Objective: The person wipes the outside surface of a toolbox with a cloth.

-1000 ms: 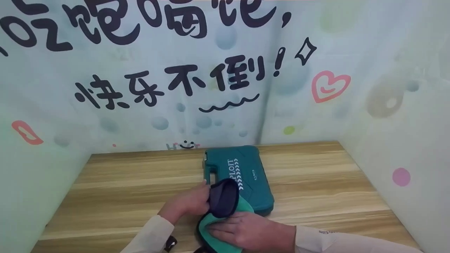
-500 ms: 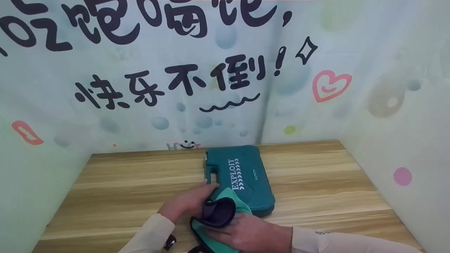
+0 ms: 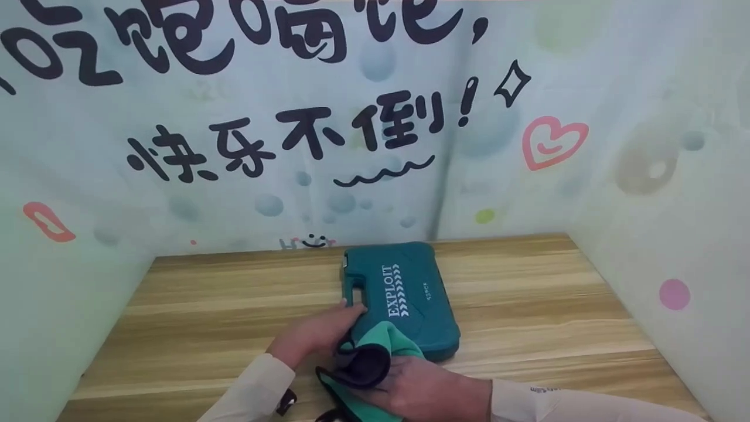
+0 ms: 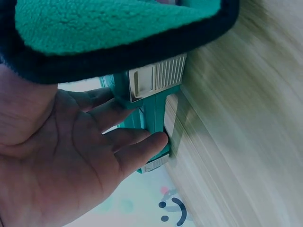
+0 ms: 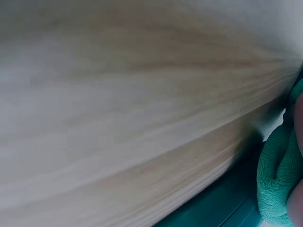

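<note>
A teal plastic tool case (image 3: 410, 293) printed EXPLOIT lies shut on the wooden table (image 3: 222, 305). My left hand (image 3: 350, 313) rests on its near left side by the handle, and in the left wrist view its fingers (image 4: 137, 142) lie relaxed against the handle and a grey latch (image 4: 156, 80). At the case's near corner my right hand (image 3: 389, 381) grips a green cloth with a dark border (image 3: 366, 360), bunched over its fingers. The same cloth (image 4: 104, 23) hangs over the left hand. In the right wrist view the cloth (image 5: 277, 179) shows at the right edge.
Pale printed panels (image 3: 351, 135) with black lettering wall in the table at the back and on both sides. Bare wood (image 3: 556, 293) lies right of the case and more on its left. A dark strap end (image 3: 287, 404) sits by the left sleeve.
The cloth's dark flap has dropped off the lid toward me, uncovering the whole EXPLOIT print. The right hand drew back slightly and bunched the cloth. The left hand stayed on the case.
</note>
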Action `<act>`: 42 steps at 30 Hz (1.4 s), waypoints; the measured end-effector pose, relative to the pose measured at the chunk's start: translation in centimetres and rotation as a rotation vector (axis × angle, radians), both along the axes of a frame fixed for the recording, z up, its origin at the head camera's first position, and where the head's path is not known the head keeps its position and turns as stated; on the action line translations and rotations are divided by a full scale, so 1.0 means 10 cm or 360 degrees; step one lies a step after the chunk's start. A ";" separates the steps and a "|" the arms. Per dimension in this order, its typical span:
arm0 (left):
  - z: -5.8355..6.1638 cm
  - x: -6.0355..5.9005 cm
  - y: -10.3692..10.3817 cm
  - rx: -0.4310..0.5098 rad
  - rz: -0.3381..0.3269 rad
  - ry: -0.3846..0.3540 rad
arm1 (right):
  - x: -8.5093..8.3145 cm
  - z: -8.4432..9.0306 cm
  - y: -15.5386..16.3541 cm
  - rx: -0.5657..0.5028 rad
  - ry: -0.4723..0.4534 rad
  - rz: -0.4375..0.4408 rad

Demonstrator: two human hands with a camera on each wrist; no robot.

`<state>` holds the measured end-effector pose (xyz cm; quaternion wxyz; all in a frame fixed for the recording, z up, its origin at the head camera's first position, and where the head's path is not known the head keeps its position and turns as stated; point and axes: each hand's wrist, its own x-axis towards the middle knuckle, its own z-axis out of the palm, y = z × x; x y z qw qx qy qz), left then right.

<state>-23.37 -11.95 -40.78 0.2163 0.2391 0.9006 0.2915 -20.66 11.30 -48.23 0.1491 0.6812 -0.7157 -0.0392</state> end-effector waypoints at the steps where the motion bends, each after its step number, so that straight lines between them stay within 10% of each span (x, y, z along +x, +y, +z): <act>1: 0.00 0.00 0.01 0.0009 0.0006 -0.0002 | 0.00 -0.01 0.02 -0.0001 0.0020 0.0001; 12: 0.01 -0.03 0.06 -0.0252 -0.0002 0.0108 | -0.06 -0.02 0.49 -0.0017 -0.0383 -0.0096; 23: 0.04 0.01 0.08 -0.0286 0.0078 0.0056 | -0.22 0.07 1.11 0.0012 0.0059 0.0035; 42: 0.06 -0.03 0.08 -0.0365 0.0056 0.0009 | -0.17 0.12 1.05 0.0018 -0.0215 -0.0004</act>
